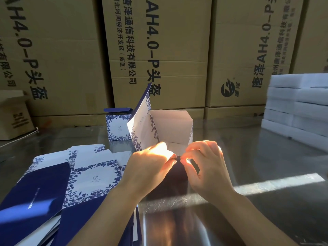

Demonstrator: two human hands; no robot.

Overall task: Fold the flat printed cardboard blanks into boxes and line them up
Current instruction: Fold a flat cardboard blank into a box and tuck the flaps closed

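Observation:
A half-folded box [166, 128], white inside with blue flower print outside, stands open at the middle of the shiny table [266, 157], one tall flap raised at its left. My left hand [150, 166] and my right hand [205, 166] meet at its near edge, and the fingertips of both pinch a dark blue flap there. Behind it, one finished box [118, 126] stands upright with its blue lid shut. A loose pile of flat blanks [58, 180] lies at the left, blue and white sides showing.
Large brown shipping cartons [177, 50] form a wall along the table's back edge. White foam slabs [298, 103] are stacked at the right. A small brown carton [14, 118] sits at the far left. A strip of sunlight crosses the table at the right.

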